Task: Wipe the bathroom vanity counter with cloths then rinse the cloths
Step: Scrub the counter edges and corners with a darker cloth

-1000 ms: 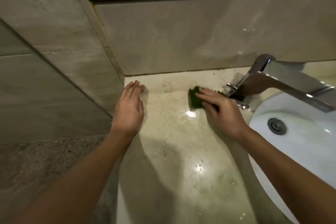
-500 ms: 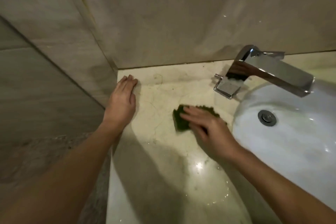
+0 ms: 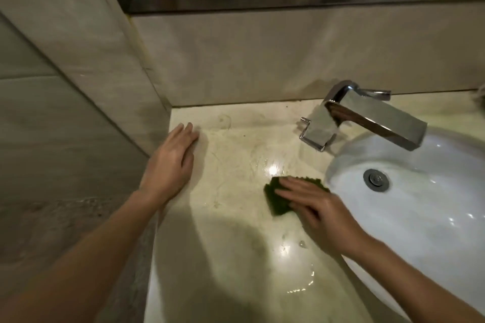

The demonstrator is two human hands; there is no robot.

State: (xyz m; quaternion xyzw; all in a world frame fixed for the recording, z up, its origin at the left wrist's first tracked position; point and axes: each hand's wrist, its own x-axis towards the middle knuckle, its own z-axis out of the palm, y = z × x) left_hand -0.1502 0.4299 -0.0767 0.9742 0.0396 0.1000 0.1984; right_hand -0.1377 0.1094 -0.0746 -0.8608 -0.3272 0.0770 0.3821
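Head view. Step in hand: wiping; rinse not yet begun. Your right hand [image 3: 322, 212] lies flat, fingers straight and close together, pressing the green cloth [image 3: 275, 202] onto the counter [image 3: 231, 257], just left of the basin [image 3: 425, 217] rim. Your left hand [image 3: 170, 162] rests flat at the far left by the wall, holding nothing. Next, probably: sweep the near counter, where droplets show, with even pressure. Count: one cloth visible, one faucet [image 3: 367, 118], one basin, one drain [image 3: 376, 178].

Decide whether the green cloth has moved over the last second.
Yes. The green cloth, under the right hand, has slid from beside the faucet toward the person.
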